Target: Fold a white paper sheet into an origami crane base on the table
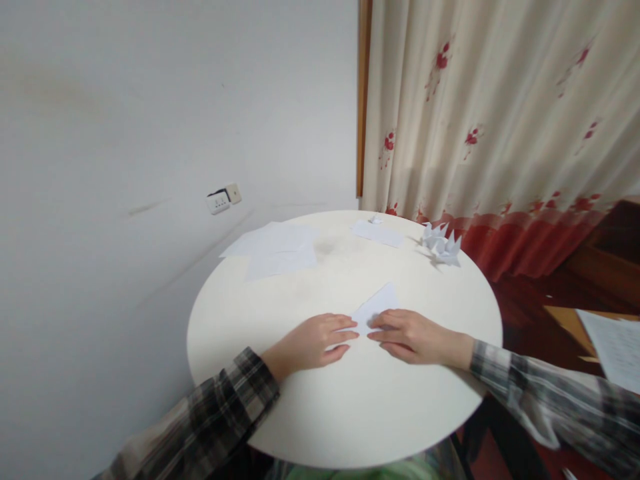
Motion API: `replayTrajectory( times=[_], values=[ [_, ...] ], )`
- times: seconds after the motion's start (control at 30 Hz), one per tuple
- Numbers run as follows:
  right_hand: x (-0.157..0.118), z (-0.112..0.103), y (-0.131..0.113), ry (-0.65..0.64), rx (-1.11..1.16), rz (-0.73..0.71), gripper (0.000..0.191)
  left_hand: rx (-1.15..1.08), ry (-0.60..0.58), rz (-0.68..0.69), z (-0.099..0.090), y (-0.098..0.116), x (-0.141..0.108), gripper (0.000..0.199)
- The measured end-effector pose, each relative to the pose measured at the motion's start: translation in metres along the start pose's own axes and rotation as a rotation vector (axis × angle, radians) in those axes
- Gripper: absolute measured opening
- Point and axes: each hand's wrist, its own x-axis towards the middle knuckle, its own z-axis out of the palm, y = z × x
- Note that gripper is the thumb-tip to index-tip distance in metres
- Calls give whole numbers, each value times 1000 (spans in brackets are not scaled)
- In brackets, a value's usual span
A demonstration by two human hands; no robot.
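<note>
Your two hands meet over a paper (381, 301) near the middle of the round table (345, 407). Your left hand (313, 341) is loosely open, fingers nearly straight, their tips at the paper's left corner, thumb apart. Your right hand (407, 335) is half open, fingers gently bent, their tips on its near right part; neither seems to pinch it. Touching from both sides probably steadies the light paper against the tabletop. Loose sheets (283, 250) overlap at the table's far left, and folded shapes (441, 245) cluster near its far right edge, likely both set there out of your hands' way. A smaller sheet (377, 233) lies near the table's far edge.

The paper is thin, white and matte, a pointed shape rising to a tip beyond your hands. The folded shapes are crisp, with sharp upright points; the tabletop is smooth and off-white.
</note>
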Motion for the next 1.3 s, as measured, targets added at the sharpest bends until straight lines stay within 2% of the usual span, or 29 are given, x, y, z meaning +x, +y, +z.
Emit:
replayTrajectory(
  times=[0.13,0.33,0.63,1.0,1.3],
  values=[
    [1,1,0,5,2,-4,30,9,14,-2,0,0,-1,27],
    [2,1,-3,-10,-6,25,35,8,-39,17,-1,2,1,34],
    [-1,3,-2,-11,-59,-11,37,-5,-8,4,-2,1,5,28],
    [-6,7,2,33,-20,-4,35,39,40,-6,-4,-8,-8,27],
    [-6,13,7,19,-25,10,34,58,22,-55,-4,-18,-26,28]
  ],
)
